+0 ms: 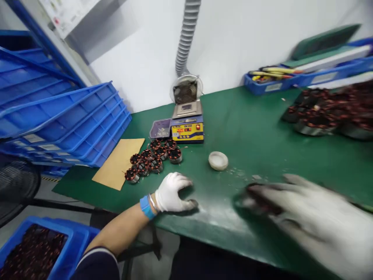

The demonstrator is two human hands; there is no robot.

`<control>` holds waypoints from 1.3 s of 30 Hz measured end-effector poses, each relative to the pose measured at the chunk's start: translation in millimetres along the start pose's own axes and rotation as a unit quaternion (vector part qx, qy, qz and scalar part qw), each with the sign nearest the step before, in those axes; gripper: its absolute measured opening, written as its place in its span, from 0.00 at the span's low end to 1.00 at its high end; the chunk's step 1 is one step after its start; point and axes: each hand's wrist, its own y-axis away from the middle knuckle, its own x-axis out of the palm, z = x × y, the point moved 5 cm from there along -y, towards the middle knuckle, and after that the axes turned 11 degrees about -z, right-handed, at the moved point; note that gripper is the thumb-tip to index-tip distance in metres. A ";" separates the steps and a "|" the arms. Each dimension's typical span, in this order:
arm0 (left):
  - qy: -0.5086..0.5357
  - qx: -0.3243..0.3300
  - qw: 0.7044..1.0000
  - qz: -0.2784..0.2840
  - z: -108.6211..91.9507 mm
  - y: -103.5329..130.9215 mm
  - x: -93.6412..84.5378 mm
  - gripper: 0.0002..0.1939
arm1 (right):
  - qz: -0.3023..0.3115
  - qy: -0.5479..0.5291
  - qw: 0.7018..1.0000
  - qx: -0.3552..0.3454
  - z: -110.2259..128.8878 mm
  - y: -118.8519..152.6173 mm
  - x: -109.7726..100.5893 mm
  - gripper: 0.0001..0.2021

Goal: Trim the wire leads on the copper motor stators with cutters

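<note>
My left hand (175, 193), in a white glove with a blue wrist strap, rests at the table's front edge, thumb and fingers apart with nothing between them. Blurred by motion, my right hand (309, 214) in a white glove grips a motor stator (260, 198) over the table at the right. Beyond my left hand stand several copper-wound stators (155, 164) in a close group. A small white round dish (218, 160) lies between the hands, farther back. Behind the group is a solder pot (187, 130) with a yellow front panel and lit display.
Blue crates (87, 120) are stacked at the left beside a brown paper sheet (119, 163). More stators (317, 116) are piled at the right. A blue bin (266, 83) holds tools at the back. A grey duct (188, 35) hangs above the pot. A fan (17, 190) stands lower left.
</note>
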 end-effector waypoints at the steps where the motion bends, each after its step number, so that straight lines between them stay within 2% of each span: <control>1: 0.036 0.036 0.998 -0.033 -16.4 1.3 -0.7 0.35 | 0.029 -0.013 0.998 -0.063 25.9 2.1 4.5 0.19; 3: 0.078 0.099 0.988 -0.086 -47.8 0.4 -8.1 0.49 | 0.062 -0.047 0.990 -0.119 61.7 0.7 9.6 0.20; 5: 0.080 0.134 0.986 -0.057 -72.5 -8.3 -15.3 0.57 | 0.057 -0.032 0.992 -0.111 73.7 -1.9 7.0 0.20; 6: 0.076 0.144 0.986 -0.023 -81.5 -15.2 -18.3 0.57 | 0.063 -0.017 0.995 -0.072 71.5 -0.7 4.1 0.20; 9: 0.048 0.140 0.981 0.122 -95.7 -37.9 -16.9 0.50 | 0.108 0.025 0.990 0.090 57.8 16.5 -8.0 0.27; 12: 0.056 0.173 0.954 0.236 -109.4 -51.2 -3.1 0.37 | 0.199 0.000 0.952 0.231 61.4 38.8 -8.1 0.27; 14: 0.020 0.158 0.948 0.275 -115.1 -56.4 7.1 0.25 | 0.242 -0.031 0.917 0.314 69.0 46.5 -0.9 0.24; 16: -0.062 0.101 0.955 0.271 -115.0 -62.8 8.8 0.16 | 0.250 -0.053 0.883 0.394 71.6 48.6 6.2 0.24; 17: -0.101 0.070 0.958 0.260 -113.8 -66.5 5.5 0.16 | 0.245 -0.067 0.867 0.429 70.6 48.8 8.9 0.24; 19: -0.141 0.021 0.961 0.237 -110.5 -74.7 -5.1 0.26 | 0.229 -0.098 0.837 0.487 64.3 49.3 11.8 0.27; 20: -0.140 0.002 0.963 0.228 -108.4 -79.0 -10.0 0.29 | 0.221 -0.112 0.823 0.511 59.8 49.9 12.2 0.29; 22: -0.117 -0.038 0.969 0.213 -102.4 -86.4 -14.0 0.29 | 0.209 -0.140 0.797 0.549 50.4 50.4 12.3 0.30; 24: -0.089 -0.086 0.972 0.198 -95.2 -89.3 -7.9 0.25 | 0.181 -0.183 0.778 0.574 42.1 46.4 13.0 0.28; 28: -0.042 -0.137 0.970 0.196 -89.5 -81.8 23.9 0.13 | 0.127 -0.285 0.744 0.591 31.6 27.3 23.6 0.23; 30: -0.002 -0.147 0.969 0.198 -90.0 -77.3 36.3 0.07 | 0.121 -0.318 0.734 0.588 29.9 18.0 32.9 0.20; 32: 0.043 -0.164 0.966 0.194 -88.9 -74.3 42.3 0.03 | 0.102 -0.335 0.738 0.577 29.2 11.0 40.5 0.16; 36: 0.136 -0.200 0.955 0.174 -80.9 -70.4 47.5 0.03 | 0.069 -0.334 0.746 0.572 28.7 9.4 47.0 0.11; 39: 0.216 -0.218 0.941 0.145 -74.1 -67.2 52.7 0.06 | 0.082 -0.344 0.730 0.586 28.2 11.0 47.7 0.11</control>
